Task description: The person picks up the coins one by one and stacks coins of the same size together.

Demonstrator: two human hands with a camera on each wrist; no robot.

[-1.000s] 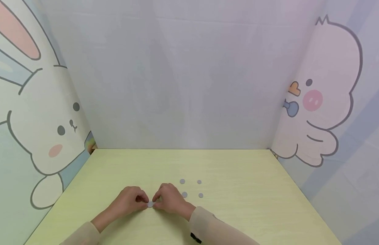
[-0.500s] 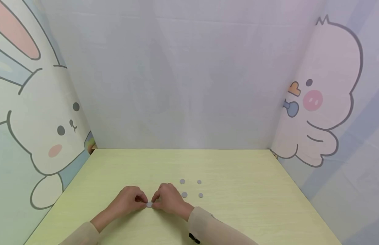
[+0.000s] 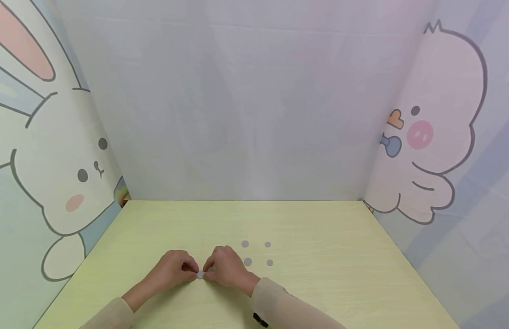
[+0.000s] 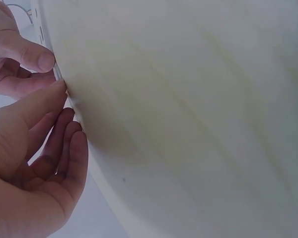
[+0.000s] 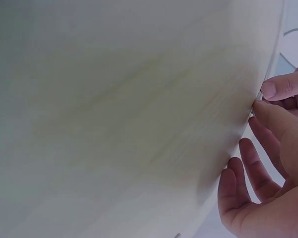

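A small round grey coin (image 3: 200,274) lies flat on the pale yellow table, between the thumbs and fingers of both hands. From its left side, my left hand (image 3: 175,268) pinches its edge with thumb and index finger. On the opposite side my right hand (image 3: 228,268) does the same, fingers curled. In the left wrist view, the left hand's thumb (image 4: 44,101) reaches down to the tabletop beside the right hand (image 4: 20,59). The right wrist view has the right hand (image 5: 273,188) with its fingertips at the table surface, and the coin is mostly hidden there.
Several more grey coins lie in two rows just beyond the right hand, among them a larger coin (image 3: 248,262) and a smaller coin (image 3: 270,262). The table (image 3: 328,246) ends at a plain pale curtain (image 3: 246,114); cartoon-printed cloth hangs at both sides.
Both hands have shifted very slightly to the left together with the coin between them. The other coins have stayed in place.
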